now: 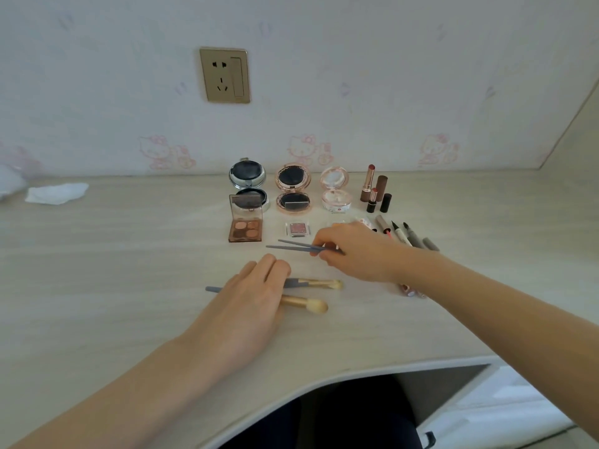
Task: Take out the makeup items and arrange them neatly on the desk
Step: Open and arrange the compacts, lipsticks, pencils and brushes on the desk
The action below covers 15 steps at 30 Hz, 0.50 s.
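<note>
The right hand (353, 251) pinches two grey brush handles (291, 246) above the desk (129, 254) — the left hand (249, 293), fingers straight, presses two gold-ferruled makeup brushes (311, 294) flat.

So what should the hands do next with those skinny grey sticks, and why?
Probably lay them down beside the two brushes. The right hand pinches two thin grey handles just above the desk, while the left hand rests flat on the brushes already lying side by side, so these likely join that row.
</note>
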Each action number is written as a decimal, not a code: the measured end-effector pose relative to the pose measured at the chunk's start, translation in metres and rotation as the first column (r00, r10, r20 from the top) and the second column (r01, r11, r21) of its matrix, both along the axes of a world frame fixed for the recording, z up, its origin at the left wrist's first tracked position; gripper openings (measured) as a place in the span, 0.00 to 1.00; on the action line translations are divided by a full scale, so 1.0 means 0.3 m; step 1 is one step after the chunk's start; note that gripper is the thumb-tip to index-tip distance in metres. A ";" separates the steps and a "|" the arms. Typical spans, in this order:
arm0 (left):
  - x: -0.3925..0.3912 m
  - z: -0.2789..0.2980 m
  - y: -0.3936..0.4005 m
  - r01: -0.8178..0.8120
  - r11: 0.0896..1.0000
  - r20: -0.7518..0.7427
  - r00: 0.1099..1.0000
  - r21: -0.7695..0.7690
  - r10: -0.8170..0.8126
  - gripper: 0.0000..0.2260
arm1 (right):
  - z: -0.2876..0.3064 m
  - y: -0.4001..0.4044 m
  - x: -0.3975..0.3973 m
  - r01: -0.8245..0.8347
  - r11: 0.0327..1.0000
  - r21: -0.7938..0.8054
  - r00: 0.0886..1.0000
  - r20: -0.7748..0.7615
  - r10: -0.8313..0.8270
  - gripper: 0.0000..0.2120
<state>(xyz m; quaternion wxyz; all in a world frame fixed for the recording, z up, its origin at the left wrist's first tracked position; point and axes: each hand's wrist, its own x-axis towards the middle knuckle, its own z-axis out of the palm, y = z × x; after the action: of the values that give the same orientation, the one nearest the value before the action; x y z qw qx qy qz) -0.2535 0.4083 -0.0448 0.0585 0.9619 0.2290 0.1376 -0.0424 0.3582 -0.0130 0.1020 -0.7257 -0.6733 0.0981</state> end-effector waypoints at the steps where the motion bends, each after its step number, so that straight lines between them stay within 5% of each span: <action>1: -0.003 0.001 -0.012 0.009 0.999 0.020 1.000 -0.031 -0.008 0.11 | -0.001 0.001 -0.001 -0.003 1.000 0.003 1.000 -0.001 0.003 0.10; 15: -0.035 -0.020 0.008 0.183 0.982 0.122 0.975 0.035 -0.186 0.08 | 0.001 0.039 -0.012 -0.016 0.999 -0.033 1.000 -0.004 0.016 0.11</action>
<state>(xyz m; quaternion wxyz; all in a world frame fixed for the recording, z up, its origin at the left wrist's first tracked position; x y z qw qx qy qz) -0.2639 0.4107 -0.0509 0.0738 0.9691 0.1328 0.1943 -0.0461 0.3700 -0.0128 0.0902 -0.7216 -0.6773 0.1113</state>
